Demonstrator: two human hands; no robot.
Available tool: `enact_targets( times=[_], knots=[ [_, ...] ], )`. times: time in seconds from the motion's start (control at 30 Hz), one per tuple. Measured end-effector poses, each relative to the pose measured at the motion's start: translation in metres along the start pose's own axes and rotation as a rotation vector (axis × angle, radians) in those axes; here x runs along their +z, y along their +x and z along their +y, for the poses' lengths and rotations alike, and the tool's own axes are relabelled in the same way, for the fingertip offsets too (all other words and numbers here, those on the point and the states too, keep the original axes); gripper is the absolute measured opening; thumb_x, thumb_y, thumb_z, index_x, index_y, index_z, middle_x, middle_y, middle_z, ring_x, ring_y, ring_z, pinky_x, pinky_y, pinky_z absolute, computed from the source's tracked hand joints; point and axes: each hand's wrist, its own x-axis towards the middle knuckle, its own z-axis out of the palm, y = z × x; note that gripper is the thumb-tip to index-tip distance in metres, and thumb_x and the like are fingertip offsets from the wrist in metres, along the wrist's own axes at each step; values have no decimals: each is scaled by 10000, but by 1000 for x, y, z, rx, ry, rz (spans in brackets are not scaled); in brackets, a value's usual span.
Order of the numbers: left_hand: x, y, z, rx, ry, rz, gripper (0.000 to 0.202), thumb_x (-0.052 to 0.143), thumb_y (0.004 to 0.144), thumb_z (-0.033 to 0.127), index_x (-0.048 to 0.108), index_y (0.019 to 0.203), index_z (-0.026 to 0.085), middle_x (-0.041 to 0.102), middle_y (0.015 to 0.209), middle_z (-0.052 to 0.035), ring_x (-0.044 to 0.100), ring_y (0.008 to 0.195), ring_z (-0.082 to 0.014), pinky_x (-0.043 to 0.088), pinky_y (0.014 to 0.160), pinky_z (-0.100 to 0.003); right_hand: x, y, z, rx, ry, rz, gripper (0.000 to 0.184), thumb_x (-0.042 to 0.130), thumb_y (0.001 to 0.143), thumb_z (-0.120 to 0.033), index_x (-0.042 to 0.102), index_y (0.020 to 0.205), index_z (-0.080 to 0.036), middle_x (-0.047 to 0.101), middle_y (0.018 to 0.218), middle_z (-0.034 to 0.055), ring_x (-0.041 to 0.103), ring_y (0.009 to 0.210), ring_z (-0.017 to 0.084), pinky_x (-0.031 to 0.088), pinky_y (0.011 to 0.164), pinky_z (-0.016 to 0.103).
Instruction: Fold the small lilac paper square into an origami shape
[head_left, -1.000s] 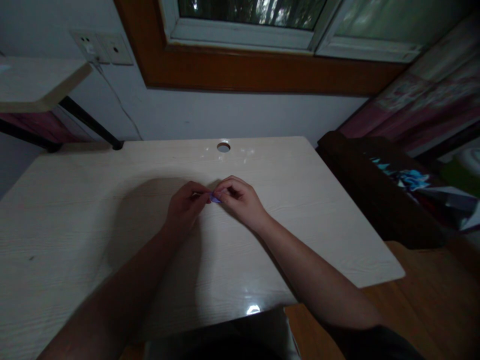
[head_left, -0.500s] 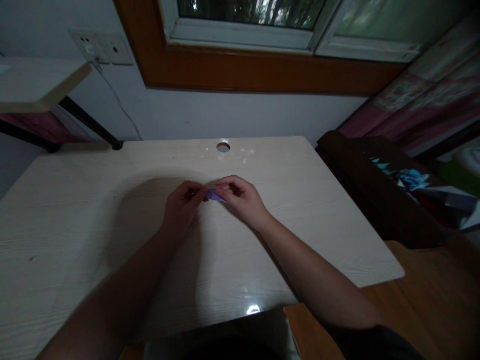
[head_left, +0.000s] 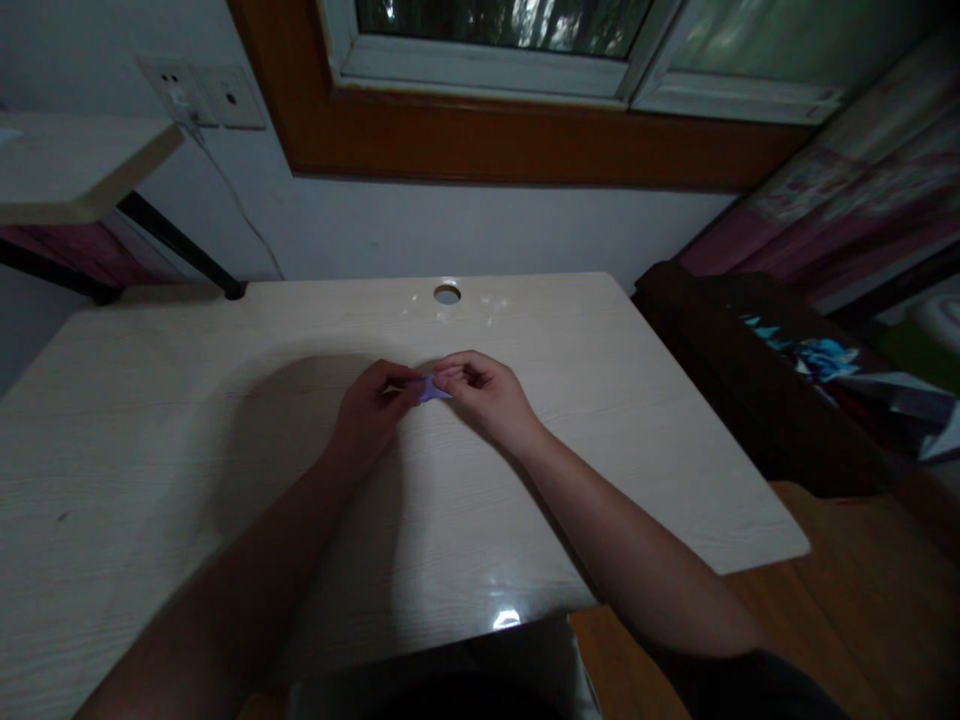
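The purple piece (head_left: 433,390) sits between the fingertips of both hands, just above or on the bench (head_left: 600,410); which of the two, I cannot tell. The left hand (head_left: 364,415) pinches its left end between thumb and fingers; the right hand (head_left: 491,400) grips its right part the same way, thumb on the near side. Its long axis runs side to side, from the left fingertips to the right ones, nearly level, with the narrow end pointing right, under the right thumb. The ends inside the fingers are hidden.

Half a second ago the left fingers were farther left, more of the piece showed, and its narrow end slanted right and toward the wearer. Now the fingers are closer together; the right hand has hardly moved.

Beyond the fingers is a hole (head_left: 448,295); well to their right lies a blue bundle (head_left: 825,358).
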Motion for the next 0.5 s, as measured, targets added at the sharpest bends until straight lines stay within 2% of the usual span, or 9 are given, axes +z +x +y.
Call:
enact_targets(
  times=[0.13,0.27,0.5],
  knots=[
    [0,0,-5,-43,67,-38,276,760,799,413,720,949,185,724,850,-33,673,731,-152,538,730,-275,0,-1,1,-4,-18,-9,223,788,777,-362,735,934,-214,754,839,24,699,762,154,546,743,301],
    [1,0,-3,-50,115,-6,254,736,816,426,722,870,178,697,719,-13,648,677,-145,508,677,-253,-2,-1,3,-20,-51,0,235,788,786,-389,738,929,-210,759,849,30,701,769,158,550,746,306],
    [1,-1,3,-62,116,41,209,697,844,378,702,829,169,689,701,-10,637,663,-135,496,674,-244,-3,0,4,-14,-44,17,241,779,794,-395,736,936,-205,754,865,39,693,789,156,558,758,308]
  ],
)
